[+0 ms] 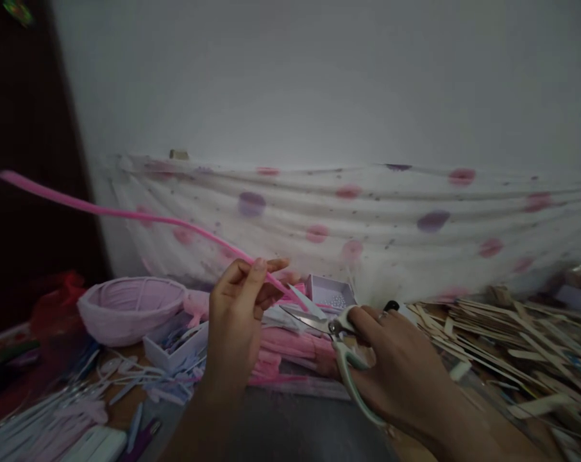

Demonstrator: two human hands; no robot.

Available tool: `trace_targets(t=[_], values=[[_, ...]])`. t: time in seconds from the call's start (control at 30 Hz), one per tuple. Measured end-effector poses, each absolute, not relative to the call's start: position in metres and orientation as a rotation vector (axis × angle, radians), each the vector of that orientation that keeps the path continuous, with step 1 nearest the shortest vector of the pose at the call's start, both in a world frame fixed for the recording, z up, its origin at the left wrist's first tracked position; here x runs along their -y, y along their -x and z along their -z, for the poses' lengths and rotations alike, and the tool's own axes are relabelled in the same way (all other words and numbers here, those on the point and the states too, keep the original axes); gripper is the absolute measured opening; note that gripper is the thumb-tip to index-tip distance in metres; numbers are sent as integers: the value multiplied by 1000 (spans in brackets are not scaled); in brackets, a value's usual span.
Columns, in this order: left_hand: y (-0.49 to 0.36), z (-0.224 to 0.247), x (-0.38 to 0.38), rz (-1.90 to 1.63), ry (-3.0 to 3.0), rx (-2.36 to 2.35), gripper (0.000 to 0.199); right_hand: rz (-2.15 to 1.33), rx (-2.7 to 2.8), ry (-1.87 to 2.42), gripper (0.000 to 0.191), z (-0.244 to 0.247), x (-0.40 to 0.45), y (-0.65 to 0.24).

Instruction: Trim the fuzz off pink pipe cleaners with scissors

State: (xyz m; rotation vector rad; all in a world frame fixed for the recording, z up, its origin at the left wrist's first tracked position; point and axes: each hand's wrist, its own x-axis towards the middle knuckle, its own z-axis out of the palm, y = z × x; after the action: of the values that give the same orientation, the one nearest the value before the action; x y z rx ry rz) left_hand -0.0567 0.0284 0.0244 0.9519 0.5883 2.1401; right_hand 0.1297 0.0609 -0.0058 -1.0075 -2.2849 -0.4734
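Left hand pinches pink strip, looks light, bendy, best gripped near the cut; right hand holds scissors, blades parted, at my left hand's four o'clock.

A head-worn camera looks forward and slightly down over the cluttered surface, facing a wall beyond both hands. The left hand and right hand sit close, low in the single view, the wall farther off above them.
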Motion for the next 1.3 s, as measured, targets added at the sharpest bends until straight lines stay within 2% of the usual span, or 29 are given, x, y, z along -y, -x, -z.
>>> trace_targets(t=[0.67,1.3], values=[[51,-23,-27,-2133,-874,-624,22,643,2162,954,33,7,-66,-130],[54,-19,-35,-2180,-863,-641,20,717,2181,872,30,9,-72,-136]])
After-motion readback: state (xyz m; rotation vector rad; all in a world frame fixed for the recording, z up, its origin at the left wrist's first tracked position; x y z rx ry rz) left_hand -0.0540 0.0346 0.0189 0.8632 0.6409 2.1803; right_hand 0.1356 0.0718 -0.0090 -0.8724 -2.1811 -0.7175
